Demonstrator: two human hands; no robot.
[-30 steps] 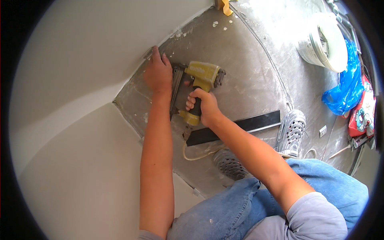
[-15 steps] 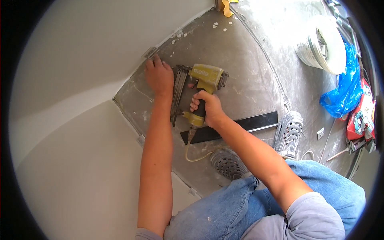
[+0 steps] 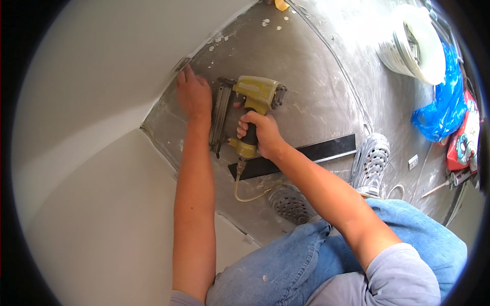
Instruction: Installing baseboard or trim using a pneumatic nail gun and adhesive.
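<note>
My left hand (image 3: 195, 94) reaches to the base of the pale wall (image 3: 102, 61), fingers partly stretched out against a small metal piece (image 3: 179, 64) at the floor edge, partly hidden by them. My right hand (image 3: 260, 130) is wrapped round the black grip of a yellow pneumatic nail gun (image 3: 255, 89), whose long magazine lies beside my left wrist. A pale air hose (image 3: 237, 191) hangs from the gun's fitting. A black strip (image 3: 326, 149) lies on the dusty floor beneath the gun and my right forearm.
At the right are a white bucket (image 3: 429, 51) with items inside, a blue plastic bag (image 3: 440, 112), a red package (image 3: 462, 148) and tools (image 3: 459, 178). My grey perforated shoes (image 3: 372, 158) are below. Walls meet at a corner on the left; a yellow item (image 3: 282, 5) is at the top.
My left hand drew slightly back from the metal piece, exposing more of it, then shifted up and left along the wall base. The nail gun stays in my right hand, shifting only slightly.
</note>
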